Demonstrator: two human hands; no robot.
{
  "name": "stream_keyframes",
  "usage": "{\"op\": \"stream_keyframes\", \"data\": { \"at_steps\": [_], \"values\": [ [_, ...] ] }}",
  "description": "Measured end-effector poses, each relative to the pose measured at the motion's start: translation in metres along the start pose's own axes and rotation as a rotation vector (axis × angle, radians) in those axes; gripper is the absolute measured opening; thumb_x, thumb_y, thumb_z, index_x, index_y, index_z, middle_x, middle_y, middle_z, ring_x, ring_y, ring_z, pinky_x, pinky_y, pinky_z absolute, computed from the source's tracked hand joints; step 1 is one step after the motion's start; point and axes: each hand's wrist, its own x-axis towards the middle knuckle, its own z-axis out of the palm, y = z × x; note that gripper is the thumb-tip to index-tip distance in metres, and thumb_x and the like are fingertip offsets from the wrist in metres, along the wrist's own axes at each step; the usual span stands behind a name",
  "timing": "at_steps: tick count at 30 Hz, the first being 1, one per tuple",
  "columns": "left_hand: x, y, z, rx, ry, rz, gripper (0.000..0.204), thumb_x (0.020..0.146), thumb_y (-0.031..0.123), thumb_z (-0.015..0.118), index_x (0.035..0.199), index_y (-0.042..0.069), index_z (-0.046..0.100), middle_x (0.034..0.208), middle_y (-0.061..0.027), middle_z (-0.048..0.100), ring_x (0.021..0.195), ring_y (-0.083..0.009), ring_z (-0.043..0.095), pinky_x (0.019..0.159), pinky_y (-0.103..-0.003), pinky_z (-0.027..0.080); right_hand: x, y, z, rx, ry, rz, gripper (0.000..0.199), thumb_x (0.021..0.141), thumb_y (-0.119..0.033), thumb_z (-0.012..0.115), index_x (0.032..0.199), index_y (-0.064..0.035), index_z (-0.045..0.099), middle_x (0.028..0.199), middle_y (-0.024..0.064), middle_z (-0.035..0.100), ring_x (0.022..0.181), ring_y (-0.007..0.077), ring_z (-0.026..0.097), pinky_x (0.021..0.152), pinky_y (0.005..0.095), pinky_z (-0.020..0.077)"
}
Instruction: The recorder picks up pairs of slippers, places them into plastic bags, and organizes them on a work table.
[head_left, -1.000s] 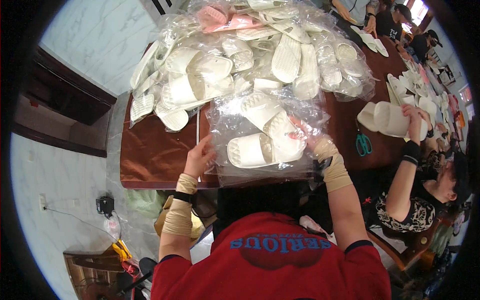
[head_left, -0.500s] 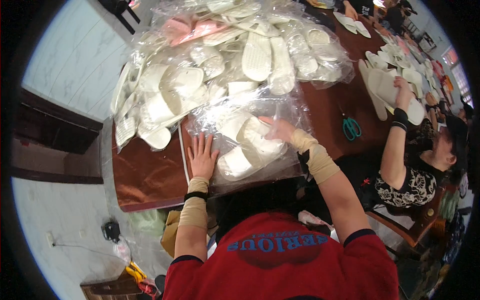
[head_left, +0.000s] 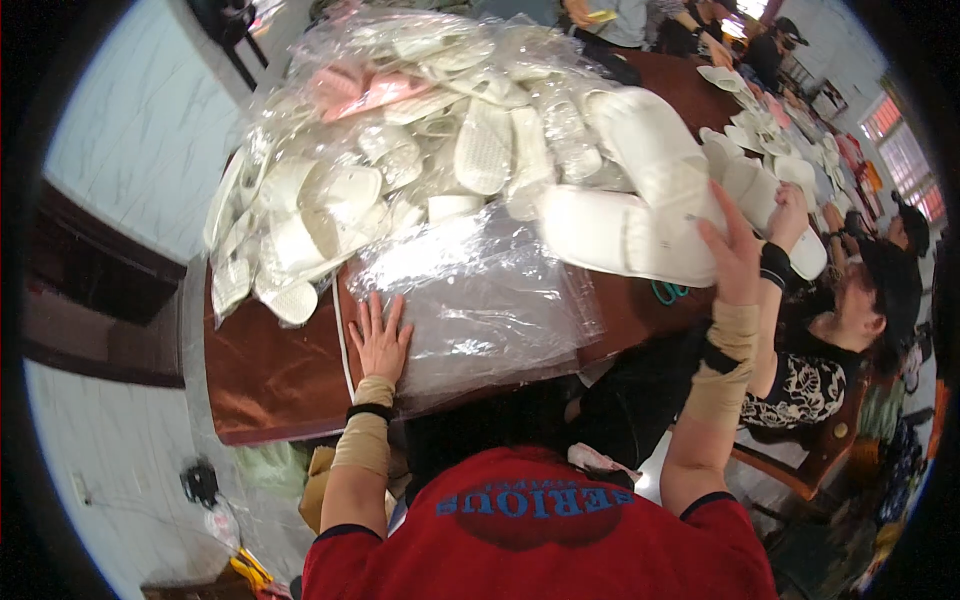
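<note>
My left hand (head_left: 380, 340) lies open with its fingers spread, at the left edge of a flat stack of clear plastic bags (head_left: 470, 330). Raised to the right of the bags, a pair of white slippers (head_left: 645, 240) is in the grip of my right hand (head_left: 732, 245). The thumb and fingers hold them near one end, and the two slippers splay apart toward the pile. Teal-handled scissors (head_left: 668, 291) lie on the brown table partly behind the slippers.
A large heap of bagged white slippers (head_left: 485, 148), with a pink pair (head_left: 365, 90) among them, covers the far side of the brown table (head_left: 270, 385). At right, a co-worker's hand (head_left: 790, 215) is by more white slippers (head_left: 750, 190). Other people sit farther along.
The white slippers that lay over the bags are no longer there. My right hand has moved right and up, with a pair of slippers in it. My left hand stays flat.
</note>
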Motion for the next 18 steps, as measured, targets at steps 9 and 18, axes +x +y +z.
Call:
{"op": "stream_keyframes", "data": {
  "at_steps": [9, 18],
  "values": [
    [-0.001, 0.010, 0.002, -0.009, -0.069, 0.008, 0.055, 0.093, 0.041, 0.046, 0.145, 0.033, 0.029, 0.155, -0.0071, 0.014, 0.142, -0.0341, 0.011, 0.109, -0.060, 0.011, -0.058, 0.148, 0.111, -0.407, -0.493, 0.179, 0.052, 0.073, -0.016, 0.070, 0.124, -0.0189, 0.059, 0.113, 0.0081, 0.065, 0.102, 0.0230, 0.062, 0.092, 0.0319, 0.0461],
    [0.002, 0.006, -0.004, -0.005, -0.061, -0.031, 0.055, 0.093, 0.040, 0.046, 0.144, 0.032, 0.030, 0.155, -0.0062, 0.015, 0.142, -0.0330, 0.012, 0.110, -0.060, 0.008, 0.051, 0.138, -0.007, -0.984, 0.036, -0.186, 0.046, 0.074, -0.017, 0.068, 0.119, -0.0179, 0.056, 0.111, 0.0102, 0.058, 0.087, 0.0326, 0.060, 0.082, 0.0436, 0.0477]
  ]
}}
